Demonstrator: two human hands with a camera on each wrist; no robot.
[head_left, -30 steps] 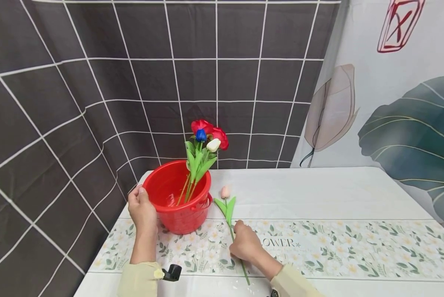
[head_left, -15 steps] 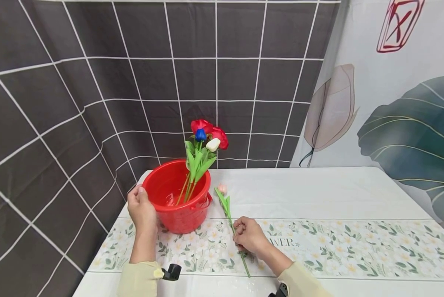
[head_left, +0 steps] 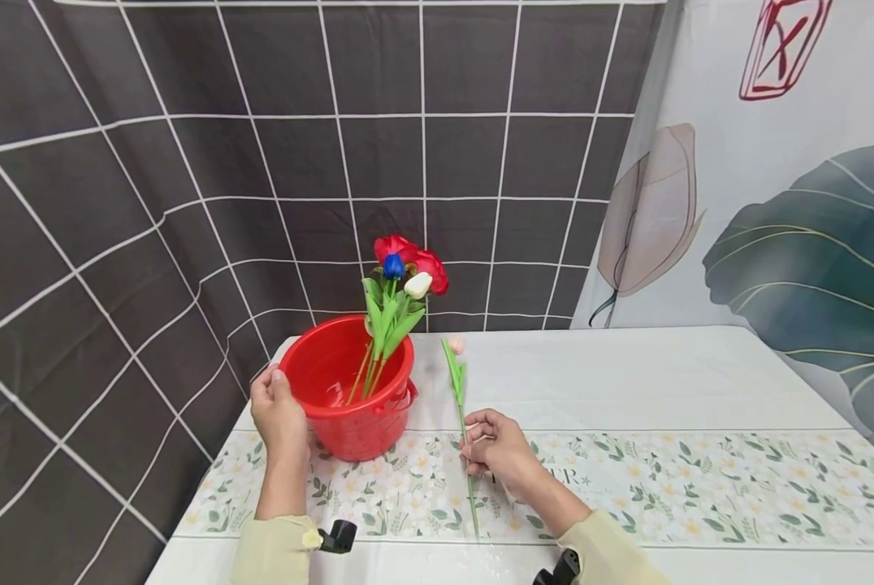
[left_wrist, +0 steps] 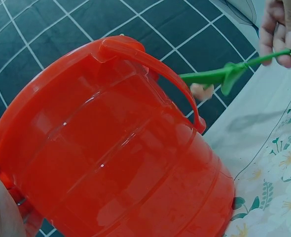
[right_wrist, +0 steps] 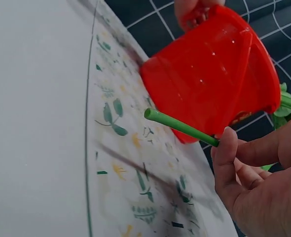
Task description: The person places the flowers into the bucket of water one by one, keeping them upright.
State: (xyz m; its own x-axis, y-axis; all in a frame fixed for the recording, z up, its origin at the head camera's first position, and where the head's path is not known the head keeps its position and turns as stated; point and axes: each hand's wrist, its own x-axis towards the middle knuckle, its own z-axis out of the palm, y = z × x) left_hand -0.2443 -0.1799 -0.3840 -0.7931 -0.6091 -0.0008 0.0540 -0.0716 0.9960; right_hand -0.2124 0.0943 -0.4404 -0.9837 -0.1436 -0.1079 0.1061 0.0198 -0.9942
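Note:
My left hand (head_left: 279,414) holds the rim of a red bucket (head_left: 360,435) on its left side, thumb over the edge. Two red blooms (head_left: 431,272), a blue tulip (head_left: 393,266) and a white tulip (head_left: 418,284) lean against the bucket's right side with their stems inside. Right of the bucket, my right hand (head_left: 503,451) pinches the green stem of a pink tulip (head_left: 457,378) between thumb and fingers. The stem's cut end (right_wrist: 158,117) points back towards me, and its shadow falls on the table in the right wrist view. The pink blossom is partly hidden behind its leaf.
The bucket stands at the left of a white table (head_left: 590,382) with a printed flower band (head_left: 671,487) across it. A dark cloth wall with white grid lines (head_left: 466,154) rises behind and to the left; a leaf-patterned white cloth (head_left: 795,244) hangs at right.
My right hand has raised the pink tulip from the table, turning it more upright and moving it slightly right and away from me. The left hand and bucket have stayed put.

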